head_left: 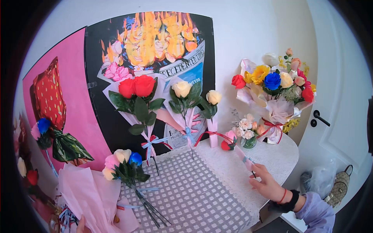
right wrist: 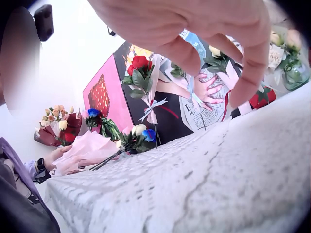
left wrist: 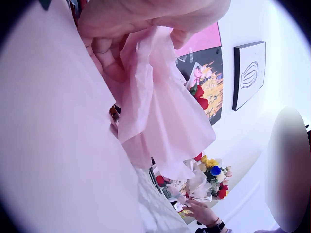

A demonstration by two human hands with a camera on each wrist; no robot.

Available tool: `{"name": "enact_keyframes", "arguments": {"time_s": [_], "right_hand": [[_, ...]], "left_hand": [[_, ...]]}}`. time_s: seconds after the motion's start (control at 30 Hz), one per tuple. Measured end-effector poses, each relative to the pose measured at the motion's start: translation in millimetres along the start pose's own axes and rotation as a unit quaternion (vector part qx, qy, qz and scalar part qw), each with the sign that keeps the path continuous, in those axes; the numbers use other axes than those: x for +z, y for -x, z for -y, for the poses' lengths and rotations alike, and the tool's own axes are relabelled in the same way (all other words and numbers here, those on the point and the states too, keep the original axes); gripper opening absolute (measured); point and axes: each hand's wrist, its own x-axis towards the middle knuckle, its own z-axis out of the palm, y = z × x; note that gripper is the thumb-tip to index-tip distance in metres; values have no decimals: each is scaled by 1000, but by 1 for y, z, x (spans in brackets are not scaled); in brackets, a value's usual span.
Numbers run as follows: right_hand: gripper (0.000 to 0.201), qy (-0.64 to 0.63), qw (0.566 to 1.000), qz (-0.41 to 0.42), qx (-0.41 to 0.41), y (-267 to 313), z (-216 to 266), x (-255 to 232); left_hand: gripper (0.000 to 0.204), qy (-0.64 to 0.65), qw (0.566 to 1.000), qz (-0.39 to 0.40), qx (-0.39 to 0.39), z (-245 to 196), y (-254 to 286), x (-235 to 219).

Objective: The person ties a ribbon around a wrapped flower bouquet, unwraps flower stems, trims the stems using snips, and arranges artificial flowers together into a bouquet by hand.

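Note:
At the lower left my left hand point(head_left: 81, 225) holds a sheet of pink wrapping paper point(head_left: 90, 190); in the left wrist view its curled fingers point(left wrist: 109, 58) grip the folded sheet. My right hand point(head_left: 269, 185) is over the table's right side, with loosely bent fingers and a gap between thumb and fingers in the right wrist view. Its fingertips are right at the stem end of a single wrapped rose point(head_left: 229, 141), pink and red, that lies on the white lace cloth. Beside the paper lies a bunch of pink, cream and blue roses point(head_left: 124, 161) with bare stems and a light blue ribbon.
Wrapped red roses point(head_left: 136, 87) and wrapped cream roses point(head_left: 181, 89) lean against the posters at the back. A large mixed bouquet point(head_left: 272, 85) and a small glass vase point(head_left: 250, 142) of pale flowers stand at the back right. A grey checked cloth point(head_left: 194, 190) covers the middle.

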Motion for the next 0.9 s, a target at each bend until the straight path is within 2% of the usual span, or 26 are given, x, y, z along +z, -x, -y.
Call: {"name": "enact_keyframes", "arguments": {"time_s": [0.03, 0.1, 0.17, 0.2, 0.27, 0.3, 0.37, 0.4, 0.47, 0.5, 0.57, 0.63, 0.67, 0.8, 0.83, 0.87, 0.9], "right_hand": [[51, -1, 1000, 4, 0, 7, 3, 2], [49, -83, 995, -33, -31, 22, 10, 3], [47, -91, 994, -49, -39, 31, 12, 4], [45, -99, 992, -67, -49, 34, 14, 4], [42, -88, 991, -70, -65, 40, 16, 3], [40, -77, 991, -78, -82, 41, 19, 3], [34, -75, 989, -91, -85, 45, 28, 8], [29, -68, 988, -114, -84, 47, 33, 9], [31, -41, 989, -95, -105, 53, 43, 9], [34, -14, 989, -82, -124, 56, 49, 10], [27, 21, 984, -89, -152, 61, 57, 12], [25, 88, 958, 44, -270, 67, 55, 11], [24, 102, 947, 47, -300, 68, 53, 16], [21, 147, 939, 84, -298, 60, 52, 15], [20, 122, 951, 145, -245, 53, 56, 12], [20, 96, 955, 204, -191, 48, 57, 10], [20, 96, 956, 202, -192, 45, 54, 9]], "left_hand": [[47, -4, 1000, -16, 7, 0, 4, 3], [47, -9, 999, -36, 11, -3, 12, 8], [43, 83, 996, 28, -31, -9, 20, 11], [43, 83, 996, 24, -32, -6, 18, 7], [54, -34, 982, -32, 182, 2, 6, -8], [54, -34, 982, -41, 182, 2, 4, -9], [52, -116, 947, -20, 300, -3, 2, -11], [52, -114, 947, -28, 301, -5, 5, -9], [50, -149, 904, -95, 390, -8, 10, 4], [50, -148, 904, -97, 389, -9, 12, 10], [48, -158, 880, -107, 435, -11, 17, 21], [48, -187, 870, -81, 449, -12, 20, 27], [47, -215, 859, -52, 462, -14, 21, 31], [39, -269, 863, -5, 428, -15, 39, 82], [39, -269, 862, -4, 429, -16, 40, 87], [38, -314, 857, 54, 406, -16, 40, 92], [36, -357, 846, 111, 380, -17, 40, 96]]}}
